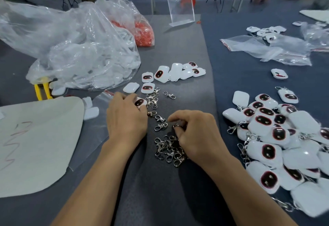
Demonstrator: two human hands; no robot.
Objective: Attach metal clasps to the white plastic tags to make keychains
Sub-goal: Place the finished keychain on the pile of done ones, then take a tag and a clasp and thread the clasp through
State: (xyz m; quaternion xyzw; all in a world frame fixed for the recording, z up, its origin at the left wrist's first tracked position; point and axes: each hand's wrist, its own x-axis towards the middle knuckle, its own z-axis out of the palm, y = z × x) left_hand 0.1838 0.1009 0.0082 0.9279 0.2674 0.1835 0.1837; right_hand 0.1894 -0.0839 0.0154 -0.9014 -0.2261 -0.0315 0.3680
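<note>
My left hand (125,117) grips a white plastic tag (140,102) with a dark red-rimmed oval face, just above the table. My right hand (195,133) pinches a metal clasp (176,126) over a heap of loose clasps (169,150). More clasps (153,98) lie scattered between my hands and beyond them. Several bare white tags (170,72) lie in a loose row farther back. At the right sits a big pile of tags with clasps on them (277,136).
The table has a dark grey mat (178,47). A large clear bag of white tags (85,60) and a bag of red parts (142,31) lie back left. A white sheet (35,145) lies left, zip bags (267,49) back right, a clear stand (179,5) behind.
</note>
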